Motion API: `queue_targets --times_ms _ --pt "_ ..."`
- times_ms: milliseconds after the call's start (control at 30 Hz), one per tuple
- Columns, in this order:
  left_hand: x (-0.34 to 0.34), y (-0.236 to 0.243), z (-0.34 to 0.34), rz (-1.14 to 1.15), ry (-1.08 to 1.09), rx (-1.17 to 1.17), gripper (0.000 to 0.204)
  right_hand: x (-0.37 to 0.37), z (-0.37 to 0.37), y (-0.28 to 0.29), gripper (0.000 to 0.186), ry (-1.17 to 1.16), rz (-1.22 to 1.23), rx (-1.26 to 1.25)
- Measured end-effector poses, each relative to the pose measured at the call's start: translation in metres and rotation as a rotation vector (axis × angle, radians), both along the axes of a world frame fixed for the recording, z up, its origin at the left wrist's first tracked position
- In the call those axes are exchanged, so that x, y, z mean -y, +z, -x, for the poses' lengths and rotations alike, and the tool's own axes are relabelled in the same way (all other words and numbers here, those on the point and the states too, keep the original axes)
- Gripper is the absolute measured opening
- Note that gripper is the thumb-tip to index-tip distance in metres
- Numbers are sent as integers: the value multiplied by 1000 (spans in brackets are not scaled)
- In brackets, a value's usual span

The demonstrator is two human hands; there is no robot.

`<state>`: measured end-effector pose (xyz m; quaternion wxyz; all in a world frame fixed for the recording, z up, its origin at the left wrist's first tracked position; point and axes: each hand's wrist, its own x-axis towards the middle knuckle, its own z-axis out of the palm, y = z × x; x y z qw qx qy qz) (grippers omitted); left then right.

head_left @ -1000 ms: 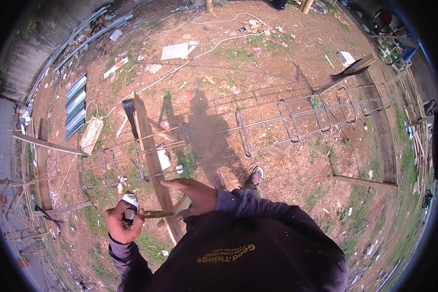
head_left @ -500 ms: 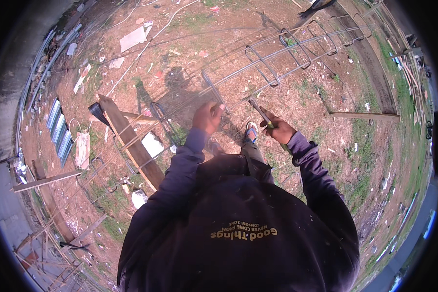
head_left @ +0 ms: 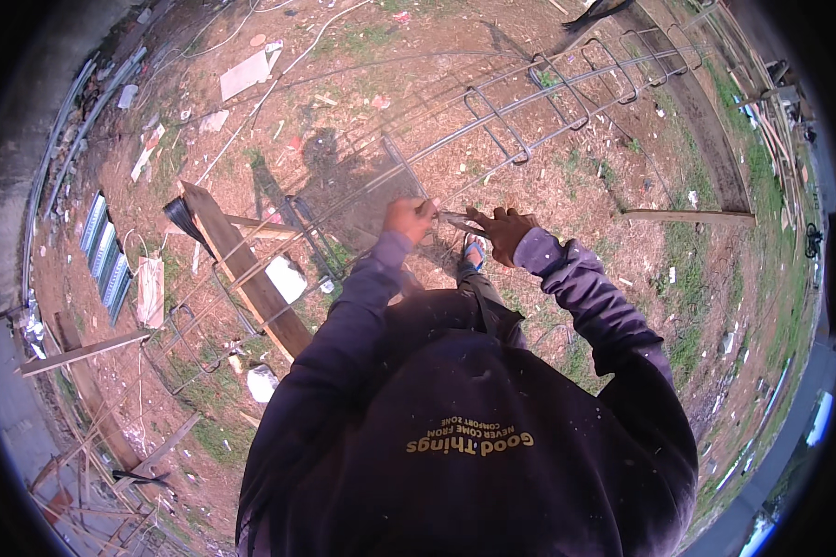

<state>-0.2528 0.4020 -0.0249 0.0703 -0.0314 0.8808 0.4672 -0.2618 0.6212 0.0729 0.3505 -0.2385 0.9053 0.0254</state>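
My left hand (head_left: 409,219) is closed at a cross-bar of the long rebar cage (head_left: 474,124); what its fingertips pinch is too small to make out. My right hand (head_left: 511,237), just to its right, grips a metal hand tool like pincers (head_left: 457,221), held nearly level with its head at my left fingertips. The cage, with several rectangular stirrups along thin bars, runs from lower left to upper right. It crosses a wooden plank (head_left: 246,269) at the left, where a bundle of black wire (head_left: 181,218) hangs. Both my sleeves are dark purple.
A corrugated metal sheet (head_left: 105,255) lies on the littered earth and grass at left, beside a board (head_left: 151,292). A timber (head_left: 678,215) lies at right. More scrap wood (head_left: 84,464) is at lower left, pale scraps (head_left: 246,74) and cables farther off.
Both hands moved from the plank at lower left up and right to the cage. The tool passed into my right hand and has swung level toward my left fingertips. The view has shifted.
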Motion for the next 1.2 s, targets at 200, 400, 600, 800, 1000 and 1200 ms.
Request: queue_targets --times_ms 200,400,600,800,1000,1200 --pt "0 3 0 0 35 -51 42 8 -21 -3 54 66 47 -301" --pt "0 -10 1 -6 32 13 42 -21 7 -20 32 241 162 -366" --pt "0 -11 2 -88 105 2 43 -28 62 -33 24 458 230 -491" --pt "-1 -9 1 -14 89 5 41 -24 45 -33 31 115 459 33" --pt "1 -15 2 -18 75 6 43 -22 29 -18 50 -468 493 766" --pt "2 -16 3 26 36 33 38 -37 6 -14 60 113 235 -349"
